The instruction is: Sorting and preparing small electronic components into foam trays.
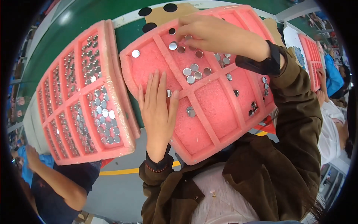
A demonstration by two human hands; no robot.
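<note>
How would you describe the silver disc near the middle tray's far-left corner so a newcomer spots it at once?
Find the pink foam tray at the centre of the picture. In its far-left compartment, look beyond the left hand. The silver disc lies alone by the corner, apart from another disc beside that hand.
</note>
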